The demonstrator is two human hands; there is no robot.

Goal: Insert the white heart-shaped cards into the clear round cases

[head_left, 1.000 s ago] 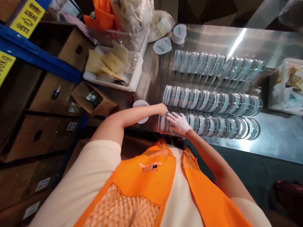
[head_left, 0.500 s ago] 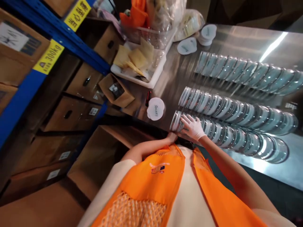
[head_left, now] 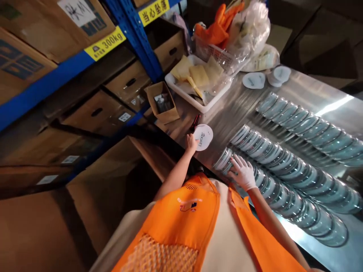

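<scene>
My bare left hand (head_left: 192, 143) is at the near-left edge of a stack of white rounded cards (head_left: 204, 136) with dark lettering. Its fingers are closed on the edge of the top card, with the fingertips partly hidden. My right hand (head_left: 243, 173), in a white glove, rests with fingers spread on the nearest row of clear round containers (head_left: 286, 200). The few at that row's left end (head_left: 222, 160) show past its fingertips. Just behind the cards lies a red and black tool (head_left: 195, 122), too small to identify.
Two more container rows, a middle one (head_left: 286, 162) and a far one (head_left: 312, 122), run along the metal table (head_left: 227, 113). A white tray (head_left: 202, 108) of yellowish sheets, a small carton (head_left: 167, 115) and more white cards (head_left: 253, 80) stand behind. Blue shelving (head_left: 70, 75) with cartons is at left.
My left hand has moved from beside the nearest row's left end over to the card stack, taking its edge. My right hand stays on the row. The view has turned.
</scene>
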